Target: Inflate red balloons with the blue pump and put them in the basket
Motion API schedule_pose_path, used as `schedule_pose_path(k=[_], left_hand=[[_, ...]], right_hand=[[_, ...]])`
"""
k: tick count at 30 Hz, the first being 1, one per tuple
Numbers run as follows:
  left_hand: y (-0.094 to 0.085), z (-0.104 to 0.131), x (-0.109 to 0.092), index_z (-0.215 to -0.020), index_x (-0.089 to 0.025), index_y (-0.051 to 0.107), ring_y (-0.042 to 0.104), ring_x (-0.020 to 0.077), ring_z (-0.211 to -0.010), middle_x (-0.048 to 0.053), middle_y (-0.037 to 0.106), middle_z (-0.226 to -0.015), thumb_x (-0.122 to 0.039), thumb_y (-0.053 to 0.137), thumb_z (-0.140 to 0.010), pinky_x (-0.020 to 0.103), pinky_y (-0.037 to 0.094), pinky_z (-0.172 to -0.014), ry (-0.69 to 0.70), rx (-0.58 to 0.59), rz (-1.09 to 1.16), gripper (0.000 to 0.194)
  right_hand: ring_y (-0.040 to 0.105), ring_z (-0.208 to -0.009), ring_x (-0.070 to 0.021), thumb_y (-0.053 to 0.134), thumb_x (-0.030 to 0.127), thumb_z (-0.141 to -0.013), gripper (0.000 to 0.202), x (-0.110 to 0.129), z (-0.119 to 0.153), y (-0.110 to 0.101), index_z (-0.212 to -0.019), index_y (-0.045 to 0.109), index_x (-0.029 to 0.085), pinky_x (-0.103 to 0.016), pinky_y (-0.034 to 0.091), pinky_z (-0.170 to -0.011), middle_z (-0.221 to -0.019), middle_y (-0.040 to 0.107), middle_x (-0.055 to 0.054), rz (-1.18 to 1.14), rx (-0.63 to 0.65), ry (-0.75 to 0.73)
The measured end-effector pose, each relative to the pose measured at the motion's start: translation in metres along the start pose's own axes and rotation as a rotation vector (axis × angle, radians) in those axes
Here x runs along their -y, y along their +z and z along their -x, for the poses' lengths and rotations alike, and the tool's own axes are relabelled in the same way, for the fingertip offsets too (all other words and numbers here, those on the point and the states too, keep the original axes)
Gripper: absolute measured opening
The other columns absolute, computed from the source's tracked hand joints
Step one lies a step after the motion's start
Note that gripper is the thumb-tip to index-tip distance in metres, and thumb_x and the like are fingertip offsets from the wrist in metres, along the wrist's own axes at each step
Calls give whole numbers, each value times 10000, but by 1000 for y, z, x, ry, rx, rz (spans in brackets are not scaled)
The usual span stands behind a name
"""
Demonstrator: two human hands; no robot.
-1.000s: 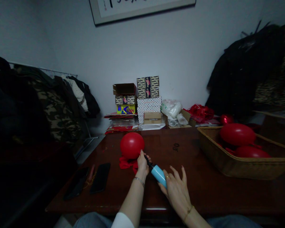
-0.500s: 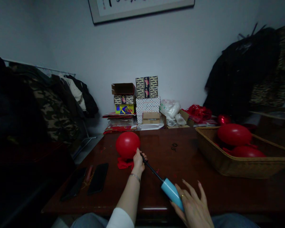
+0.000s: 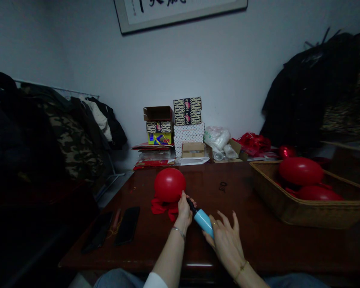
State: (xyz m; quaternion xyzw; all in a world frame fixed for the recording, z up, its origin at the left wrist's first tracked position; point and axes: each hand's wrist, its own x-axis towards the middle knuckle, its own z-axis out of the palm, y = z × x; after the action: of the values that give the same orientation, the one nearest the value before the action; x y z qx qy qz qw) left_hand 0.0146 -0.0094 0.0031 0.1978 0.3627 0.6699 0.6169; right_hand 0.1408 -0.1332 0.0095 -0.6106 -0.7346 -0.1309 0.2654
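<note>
My left hand (image 3: 185, 210) is closed at the neck of a round, inflated red balloon (image 3: 170, 185), where the black nozzle end of a hand balloon pump (image 3: 203, 222) meets it. The neck itself is hidden by my fingers. My right hand (image 3: 226, 240) has the pump's light blue barrel between thumb and palm, with some fingers stretched out. The barrel sits close to my left hand, and little of the black part shows. Limp red balloons (image 3: 163, 207) lie on the table beneath the inflated one.
A wicker basket (image 3: 303, 214) with red balloons (image 3: 301, 171) stands at the right of the brown table (image 3: 243, 244). Two dark phones (image 3: 127, 225) lie at the left, scissors (image 3: 223, 186) near the middle. Stacked boxes (image 3: 188, 136) and plastic bags (image 3: 217, 138) line the back.
My right hand has pushed the blue barrel up and left toward my left hand, so the long black rod no longer shows. The balloon looks slightly larger. The view has shifted a little.
</note>
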Motion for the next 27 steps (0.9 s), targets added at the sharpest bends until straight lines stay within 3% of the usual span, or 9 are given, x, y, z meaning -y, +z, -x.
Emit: schedule_pose_path(k=[9,21,27], left_hand=[[-5,-3,5,-710,-201,396,403,79,-377,-60,412,-489,-613,572,-732,193,304,-389,7,-16,-4,448],[-5,-19,-15,-698,-201,385,381,71,-372,-68,385,-471,-611,540,-758,188,281,-389,60,-8,-17,442],[0,-16,-16,-693,-202,384,376,69,-365,-68,385,-462,-596,526,-776,185,275,-384,57,-42,-20,427]], right_hand=[[509,-1126,-275,534,363,-826,356,2,7,-2,-1120,588,169,-536,72,-1093,-927,689,-75,-20,13,-7],[511,-1130,-263,504,496,-829,428,-55,61,-1,-1161,552,229,-563,18,-1087,-1035,681,-33,18,-65,-178],[510,-1135,-264,548,466,-806,394,-45,51,-3,-1119,576,229,-557,34,-1094,-987,690,-23,5,-72,-126]])
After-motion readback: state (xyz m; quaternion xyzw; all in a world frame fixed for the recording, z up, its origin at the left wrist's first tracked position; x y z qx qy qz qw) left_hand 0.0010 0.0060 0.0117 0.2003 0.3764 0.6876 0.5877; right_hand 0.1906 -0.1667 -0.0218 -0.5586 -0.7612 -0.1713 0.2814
